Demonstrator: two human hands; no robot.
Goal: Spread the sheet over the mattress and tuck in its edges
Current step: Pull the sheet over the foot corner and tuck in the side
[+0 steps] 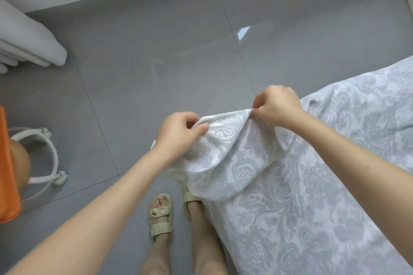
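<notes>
1. where the grey tiled floor (156,51) meets the far left edge, an orange object (6,163) is cut off by the frame, with a stack of white padding (29,42) above it.
2. just right of the orange object stands a white ring frame (48,154) on small feet.
3. near the bottom centre, two feet in pale sandals (161,214) stand on the tiles; the right one is partly hidden by hanging cloth.
4. the left hand (181,136) has its fingers curled, and thumb and fingers grip a bunched bit of the sheet (279,185) at its edge.
5. between the two hands the sheet's edge is lifted off the bed and stretched in a shallow sag, and the cloth below falls in folds toward the floor.
6. the right hand (277,107) is closed in a pinch, thumb against curled fingers, on the same edge further along.
7. to the right, the pale sheet with its grey paisley pattern lies draped over the bed, covering whatever is beneath it.
</notes>
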